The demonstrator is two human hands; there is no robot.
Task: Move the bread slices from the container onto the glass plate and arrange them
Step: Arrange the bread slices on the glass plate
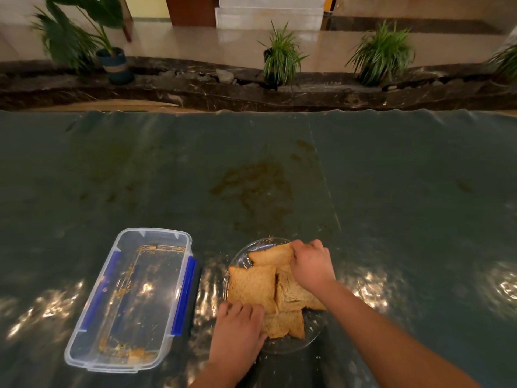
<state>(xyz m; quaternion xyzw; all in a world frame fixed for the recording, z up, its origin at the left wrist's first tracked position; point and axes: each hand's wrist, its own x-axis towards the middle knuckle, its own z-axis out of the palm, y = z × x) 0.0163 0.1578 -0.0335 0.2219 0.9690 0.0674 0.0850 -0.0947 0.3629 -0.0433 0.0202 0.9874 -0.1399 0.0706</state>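
Note:
Several brown bread slices (256, 285) lie overlapping on the round glass plate (310, 336) near the table's front edge. My right hand (312, 266) is at the plate's far side, its fingers closed on the edge of the far slice (270, 254). My left hand (240, 330) rests on the plate's near left side, fingers touching the near corner of a slice. To the left stands the clear plastic container (131, 298) with blue clips; it holds only crumbs.
A dark glossy sheet (251, 169) with a brownish stain covers the table. Beyond its far edge runs a dark stone ledge with potted plants (281, 56). Crumbs lie scattered around the plate.

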